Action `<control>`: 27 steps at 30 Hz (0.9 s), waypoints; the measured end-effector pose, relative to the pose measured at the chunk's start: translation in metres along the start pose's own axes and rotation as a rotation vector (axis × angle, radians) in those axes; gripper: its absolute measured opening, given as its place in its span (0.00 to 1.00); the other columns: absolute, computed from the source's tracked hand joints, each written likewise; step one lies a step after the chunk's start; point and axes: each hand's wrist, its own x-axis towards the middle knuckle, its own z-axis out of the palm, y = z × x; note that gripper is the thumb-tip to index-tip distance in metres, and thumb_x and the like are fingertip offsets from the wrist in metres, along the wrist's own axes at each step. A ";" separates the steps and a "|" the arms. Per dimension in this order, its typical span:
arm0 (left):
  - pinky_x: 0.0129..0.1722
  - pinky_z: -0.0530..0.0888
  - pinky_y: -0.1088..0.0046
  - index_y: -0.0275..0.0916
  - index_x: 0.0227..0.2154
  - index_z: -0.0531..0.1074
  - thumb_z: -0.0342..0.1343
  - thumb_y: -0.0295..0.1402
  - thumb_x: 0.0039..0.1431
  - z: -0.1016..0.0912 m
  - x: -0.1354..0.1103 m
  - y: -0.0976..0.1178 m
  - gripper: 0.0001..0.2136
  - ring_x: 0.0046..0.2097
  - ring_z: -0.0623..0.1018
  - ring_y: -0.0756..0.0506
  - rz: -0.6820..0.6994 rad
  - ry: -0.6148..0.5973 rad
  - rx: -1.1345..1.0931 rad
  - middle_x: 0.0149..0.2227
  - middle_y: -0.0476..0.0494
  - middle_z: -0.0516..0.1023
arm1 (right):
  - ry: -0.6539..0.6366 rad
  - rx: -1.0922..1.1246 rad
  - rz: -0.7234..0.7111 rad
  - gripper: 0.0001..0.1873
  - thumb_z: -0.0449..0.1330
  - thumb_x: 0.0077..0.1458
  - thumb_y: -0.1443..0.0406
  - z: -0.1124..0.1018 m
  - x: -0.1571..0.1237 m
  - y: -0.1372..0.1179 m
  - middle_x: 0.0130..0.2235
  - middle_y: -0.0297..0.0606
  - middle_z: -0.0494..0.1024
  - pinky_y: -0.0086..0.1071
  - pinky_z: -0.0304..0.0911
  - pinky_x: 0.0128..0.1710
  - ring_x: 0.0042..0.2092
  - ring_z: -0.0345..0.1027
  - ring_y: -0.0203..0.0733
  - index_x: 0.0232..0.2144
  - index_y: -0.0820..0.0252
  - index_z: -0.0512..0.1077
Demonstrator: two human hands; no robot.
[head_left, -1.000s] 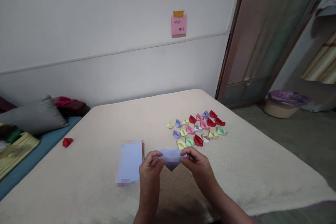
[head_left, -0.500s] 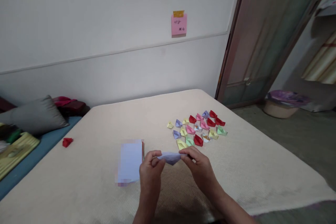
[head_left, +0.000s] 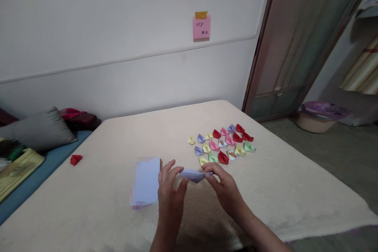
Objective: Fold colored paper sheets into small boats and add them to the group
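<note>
A lavender folded paper boat is held level above the bed's near side. Thumb and fingers of my right hand pinch its right end. At the opposite tip, my left hand has its thumb and fingers apart; whether a fingertip still touches the paper I cannot tell. Just left of that hand lies a stack of lavender paper sheets, partly blurred out. Beyond my right hand stand several small paper boats in rows, among them a red boat, a green boat and a pink boat.
A cream cover spreads over the bed. A crumpled red paper piece rests near its left edge, with a grey pillow beyond. On the wall hangs a pink note. A lined bin stands on the floor at right.
My left hand has loosened its pinch, its fingers spreading and lifting from the boat's left end. The boat has shifted slightly right and up, still in my right hand.
</note>
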 end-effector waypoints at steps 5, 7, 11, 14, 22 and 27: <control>0.55 0.61 0.53 0.46 0.39 0.74 0.54 0.27 0.56 0.009 -0.006 -0.001 0.10 0.55 0.66 0.39 0.190 -0.049 0.124 0.48 0.42 0.73 | -0.016 -0.015 -0.048 0.06 0.52 0.56 0.67 0.003 -0.002 0.002 0.36 0.38 0.73 0.34 0.60 0.43 0.41 0.66 0.43 0.28 0.57 0.67; 0.53 0.63 0.53 0.44 0.36 0.74 0.52 0.26 0.57 0.012 -0.008 -0.004 0.08 0.52 0.68 0.40 0.228 -0.092 0.192 0.46 0.42 0.74 | -0.033 -0.019 -0.058 0.06 0.52 0.57 0.67 0.004 -0.004 0.003 0.35 0.37 0.73 0.33 0.61 0.41 0.40 0.67 0.42 0.29 0.57 0.67; 0.51 0.64 0.54 0.41 0.34 0.72 0.50 0.28 0.58 0.014 -0.008 -0.007 0.07 0.53 0.68 0.39 0.178 -0.045 0.252 0.48 0.39 0.72 | -0.013 -0.061 -0.052 0.04 0.53 0.57 0.67 0.003 -0.006 0.003 0.32 0.35 0.72 0.32 0.62 0.36 0.36 0.67 0.40 0.30 0.57 0.67; 0.46 0.68 0.58 0.38 0.38 0.71 0.51 0.33 0.57 0.013 -0.009 0.001 0.08 0.47 0.72 0.39 -0.013 0.075 0.183 0.44 0.36 0.73 | 0.079 -0.194 -0.206 0.04 0.54 0.58 0.68 0.003 -0.007 0.004 0.33 0.37 0.73 0.33 0.61 0.38 0.37 0.66 0.41 0.31 0.58 0.68; 0.34 0.70 0.70 0.35 0.28 0.72 0.54 0.45 0.53 0.019 -0.017 0.021 0.16 0.31 0.74 0.47 -0.760 -0.197 -0.743 0.27 0.45 0.73 | 0.009 -0.579 -0.725 0.08 0.52 0.58 0.74 0.016 -0.021 0.002 0.34 0.41 0.76 0.38 0.58 0.39 0.37 0.64 0.42 0.35 0.63 0.71; 0.28 0.68 0.75 0.37 0.23 0.70 0.58 0.42 0.48 0.012 -0.015 0.022 0.12 0.28 0.69 0.49 -0.692 -0.093 -0.725 0.24 0.49 0.69 | -0.104 -0.649 -0.821 0.12 0.48 0.60 0.73 0.029 -0.030 -0.002 0.36 0.44 0.75 0.41 0.58 0.43 0.40 0.64 0.43 0.36 0.66 0.72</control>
